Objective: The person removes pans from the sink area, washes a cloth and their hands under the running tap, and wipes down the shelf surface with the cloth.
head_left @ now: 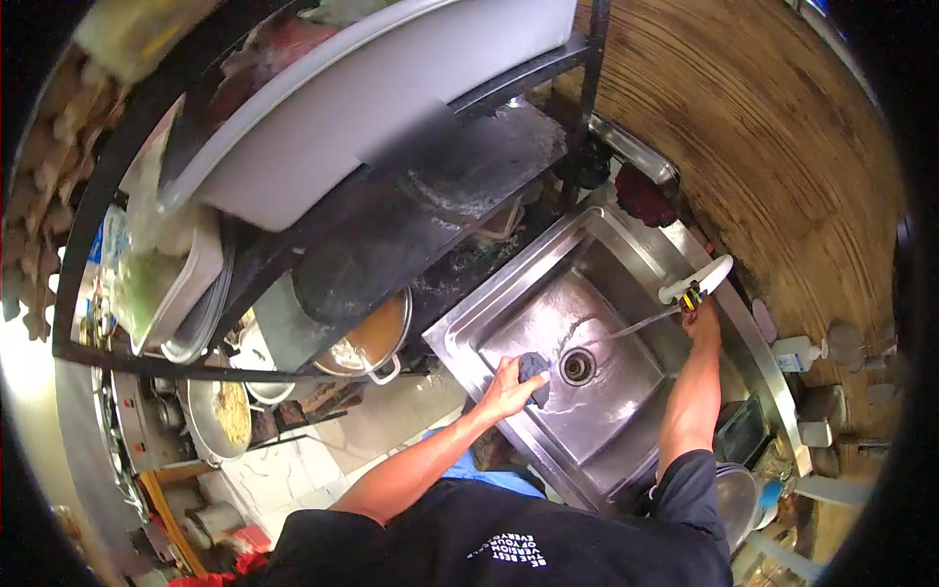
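A stainless steel sink (611, 416) lies in front of me, its round drain (577, 367) near the middle of the basin. My left hand (507, 391) is closed on a dark, crumpled cloth (533, 374) over the basin, left of the drain. My right hand (698, 318) is up at the white faucet (706, 278), with its fingers around the yellow-and-black spout end (693, 295). From there a stream of water (636, 326) runs slantwise down toward the drain. Wet streaks shine on the basin floor.
A black metal shelf (587, 93) with a large white tub (391, 93) overhangs the upper left. Below it stand a pot of brownish liquid (377, 333) and a pan of yellow food (233, 416). A white bottle (797, 354) and metal bowls (736, 499) are at the right.
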### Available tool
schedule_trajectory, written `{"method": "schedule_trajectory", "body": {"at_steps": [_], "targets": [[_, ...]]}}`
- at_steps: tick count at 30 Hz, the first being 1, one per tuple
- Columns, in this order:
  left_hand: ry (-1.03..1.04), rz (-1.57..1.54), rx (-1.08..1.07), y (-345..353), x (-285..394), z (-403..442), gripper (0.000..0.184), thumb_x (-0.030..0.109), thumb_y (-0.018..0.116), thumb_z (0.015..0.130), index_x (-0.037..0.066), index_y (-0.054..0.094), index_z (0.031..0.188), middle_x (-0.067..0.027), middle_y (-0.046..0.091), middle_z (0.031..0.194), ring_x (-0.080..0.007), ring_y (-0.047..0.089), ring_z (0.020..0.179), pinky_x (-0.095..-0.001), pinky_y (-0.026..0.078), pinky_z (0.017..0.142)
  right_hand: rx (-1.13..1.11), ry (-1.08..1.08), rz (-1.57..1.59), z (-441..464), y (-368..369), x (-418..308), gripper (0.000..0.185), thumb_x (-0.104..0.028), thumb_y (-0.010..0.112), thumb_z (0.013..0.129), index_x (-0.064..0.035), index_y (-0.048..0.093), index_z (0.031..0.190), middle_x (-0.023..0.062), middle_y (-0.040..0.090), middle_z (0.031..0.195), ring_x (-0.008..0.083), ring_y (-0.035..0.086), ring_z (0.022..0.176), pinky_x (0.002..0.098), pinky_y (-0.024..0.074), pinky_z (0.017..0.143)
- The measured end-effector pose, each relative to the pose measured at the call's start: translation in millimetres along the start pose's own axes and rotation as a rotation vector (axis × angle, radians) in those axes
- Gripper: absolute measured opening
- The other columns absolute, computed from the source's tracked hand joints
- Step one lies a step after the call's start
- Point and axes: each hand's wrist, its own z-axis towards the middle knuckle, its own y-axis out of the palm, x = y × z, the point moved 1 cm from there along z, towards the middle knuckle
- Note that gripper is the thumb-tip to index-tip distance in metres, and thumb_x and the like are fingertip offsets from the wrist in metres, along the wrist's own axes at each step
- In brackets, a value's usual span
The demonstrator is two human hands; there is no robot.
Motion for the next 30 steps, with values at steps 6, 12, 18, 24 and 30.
{"method": "schedule_trajectory", "body": {"at_steps": [6,12,18,24,30], "targets": [[-0.12,-0.559,-0.069,-5.0,-20.5,-1.4,0.047,0.027,0.075,0.089,0.004,0.056,0.126,-0.005,0.065,0.108,-0.014,0.062,0.097,-0.0328,0.053,0.085,-0.111,-0.261,-0.056,-46.8,8.0,28.6,0.04,-0.044,0.053,0.099,-0.0084,0.057,0.118,0.0078,0.06,0.1,0.0168,0.057,0.074,0.0328,0.0531,0.073],[-0.297,-1.125,-0.31,-24.0,-6.3,-2.8,0.041,0.036,0.067,0.092,0.01,0.056,0.122,-0.0069,0.066,0.11,-0.0192,0.068,0.098,-0.0439,0.061,0.077,-0.391,-0.452,0.088,-13.3,-15.5,40.7,0.043,-0.022,0.053,0.101,-0.0115,0.045,0.142,0.0083,0.052,0.125,0.0241,0.057,0.105,0.0387,0.0518,0.093],[-0.366,-1.08,-0.171,-47.4,37.4,-23.7,0.033,0.029,0.071,0.089,0.008,0.063,0.114,-0.0044,0.068,0.103,-0.016,0.067,0.094,-0.0365,0.057,0.084,-0.189,-0.155,0.154,29.3,-19.7,8.6,0.037,-0.029,0.062,0.095,-0.0097,0.056,0.126,0.0124,0.057,0.109,0.025,0.057,0.09,0.039,0.0564,0.081],[-0.308,-1.055,-0.106,-32.7,2.4,-12.7,0.021,0.015,0.073,0.084,0.007,0.062,0.099,-0.005,0.067,0.092,-0.0164,0.067,0.085,-0.0342,0.056,0.077,-0.055,-0.281,0.114,-21.9,2.3,28.5,0.044,-0.04,0.059,0.095,-0.0048,0.056,0.121,0.0133,0.059,0.109,0.0288,0.059,0.092,0.0413,0.0552,0.081],[-0.302,-1.193,-0.066,-40.7,7.1,-14.7,0.029,0.003,0.072,0.077,0.01,0.062,0.103,-0.0052,0.066,0.091,-0.0179,0.067,0.083,-0.0363,0.056,0.078,-0.021,-0.446,-0.164,-112.3,55.1,181.8,0.041,-0.039,0.054,0.094,-0.0081,0.066,0.117,0.0101,0.068,0.105,0.0232,0.062,0.091,0.0403,0.0494,0.078]]}}
